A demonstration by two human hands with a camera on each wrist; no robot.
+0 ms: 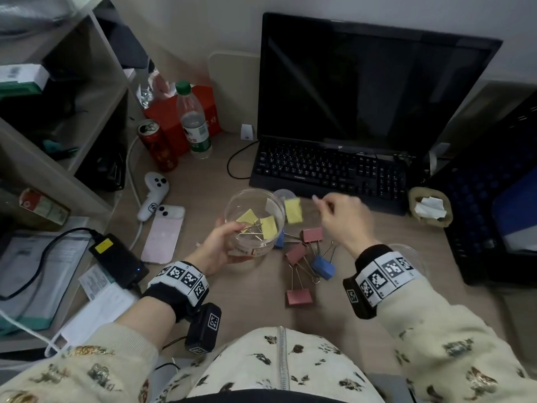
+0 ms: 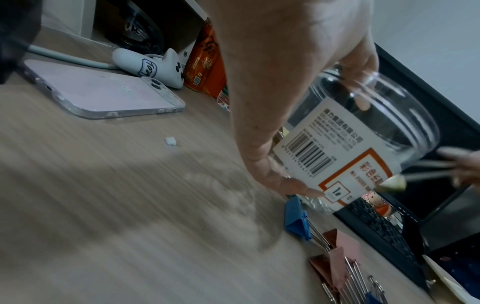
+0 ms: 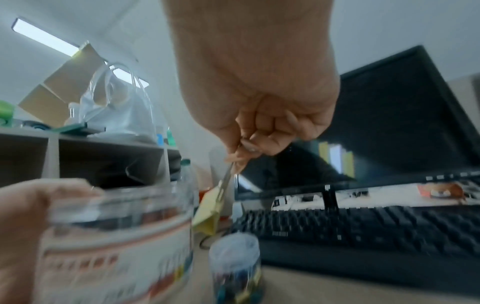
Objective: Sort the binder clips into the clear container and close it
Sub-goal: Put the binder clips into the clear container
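Note:
My left hand (image 1: 229,238) grips the clear container (image 1: 255,205), lifted off the desk and tilted; two yellow binder clips (image 1: 268,226) lie inside it. Its white barcode label (image 2: 324,148) faces the left wrist camera. My right hand (image 1: 321,203) pinches the wire handles of another yellow clip (image 1: 293,210), which hangs just right of the container's rim (image 3: 122,197). On the desk below lie pink clips (image 1: 299,296) and blue clips (image 1: 322,267) in a loose cluster. A clear round lid (image 1: 414,253) shows behind my right wrist.
A black keyboard (image 1: 328,170) and monitor (image 1: 372,82) stand behind. A small clear jar (image 3: 235,265) sits before the keyboard. To the left are a pink phone (image 1: 164,234), white controller (image 1: 154,193), red can (image 1: 158,146), bottle (image 1: 194,120), black charger (image 1: 116,257) and shelves (image 1: 58,112).

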